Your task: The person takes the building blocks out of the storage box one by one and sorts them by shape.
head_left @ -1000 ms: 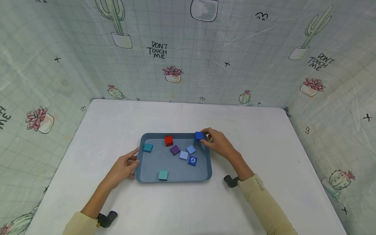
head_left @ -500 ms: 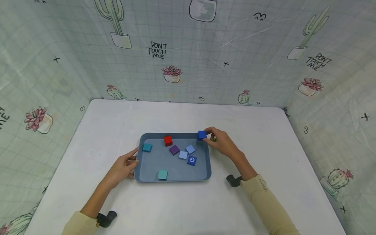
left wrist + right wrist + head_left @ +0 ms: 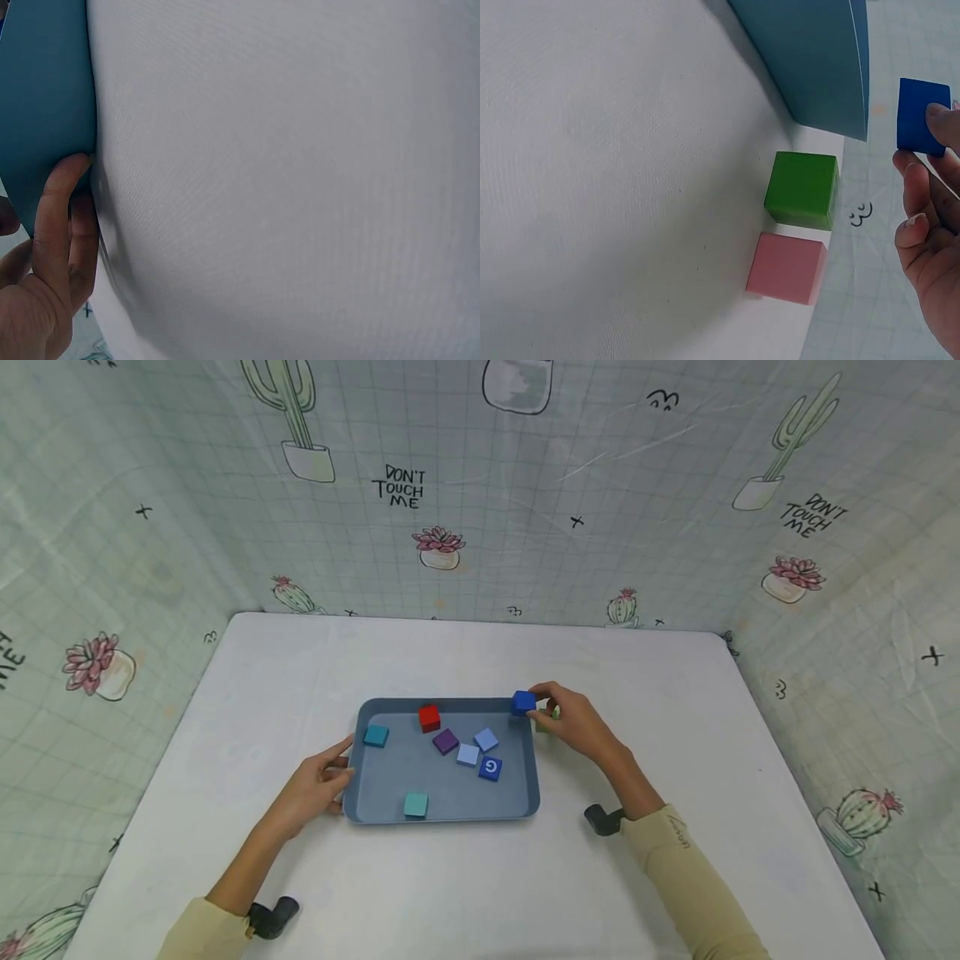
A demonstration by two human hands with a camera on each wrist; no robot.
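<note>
Blue block (image 3: 523, 702): held aloft at the far right corner of the tray (image 3: 382, 785), pinched between thumb and fingers of the right hand (image 3: 573, 722). Just changed: block shifted rightward, from the tray's inner side of that corner out to its edge. I read this as a transfer in progress; block not set down.

Against the frame one second back: red block (image 3: 429, 718), purple block (image 3: 446, 742), light-blue pair (image 3: 467, 755), lettered block (image 3: 491, 767), teal block (image 3: 377, 736) and turquoise block (image 3: 416, 805) lie unmoved in the tray. Left hand (image 3: 307, 789): same place, relaxed fingers touching the tray's left wall. Right of the tray, on the worktop (image 3: 637, 693): green block (image 3: 801, 190) just beside it, pink block (image 3: 785, 268) beyond.
</note>
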